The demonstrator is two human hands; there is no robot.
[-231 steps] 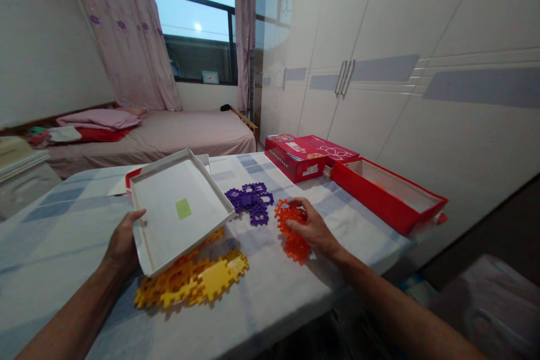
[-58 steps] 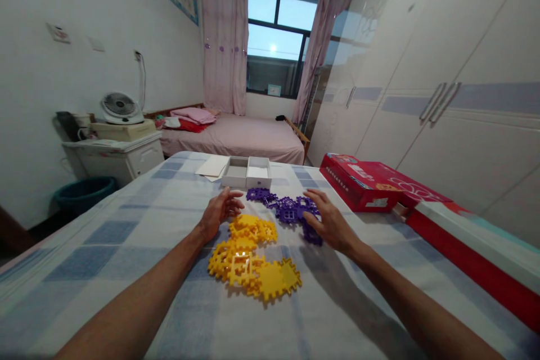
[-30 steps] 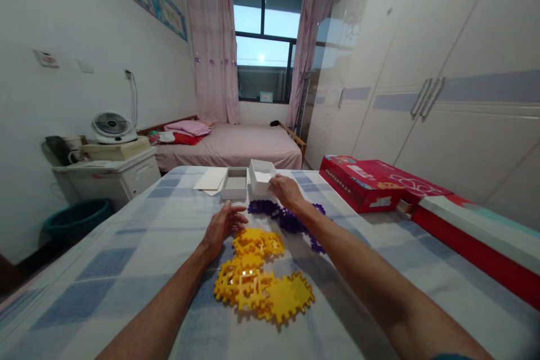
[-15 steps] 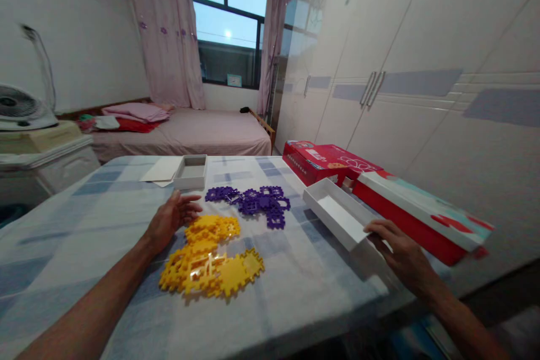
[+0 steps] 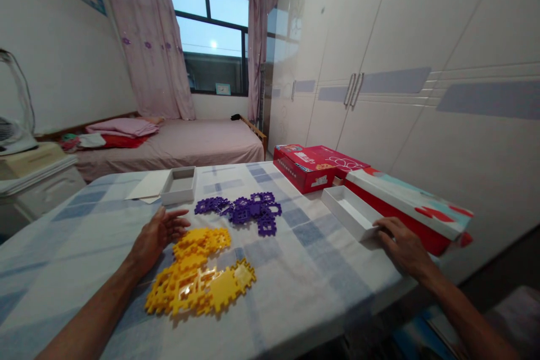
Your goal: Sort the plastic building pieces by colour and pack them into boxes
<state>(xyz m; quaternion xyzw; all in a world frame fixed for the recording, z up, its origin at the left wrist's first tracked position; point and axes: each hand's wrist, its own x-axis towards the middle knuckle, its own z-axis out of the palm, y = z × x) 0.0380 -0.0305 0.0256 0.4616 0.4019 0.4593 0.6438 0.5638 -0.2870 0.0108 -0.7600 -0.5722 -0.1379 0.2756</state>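
My right hand point(image 5: 400, 244) grips the near end of a long white open box point(image 5: 352, 216), its fingers at the corner. The box rests on the table beside a long red-and-white box. My left hand point(image 5: 158, 235) lies on the table with its fingers loosely apart, holding nothing. Right next to it is a spread of yellow interlocking plastic pieces point(image 5: 189, 287) with toothed edges. Beyond them lies a cluster of purple interlocking plastic pieces point(image 5: 247, 211).
A small grey-white open box point(image 5: 169, 197) and pale flat card point(image 5: 145, 184) are at the far left of the table. Along the right edge lie a red printed box point(image 5: 304, 169) and the long red-and-white box point(image 5: 405, 199). A checked cloth point(image 5: 291, 287) covers the table.
My right hand has shifted the long white box right, closer alongside the red-and-white box. My left hand stays beside the yellow pieces. The camera view has turned slightly right.
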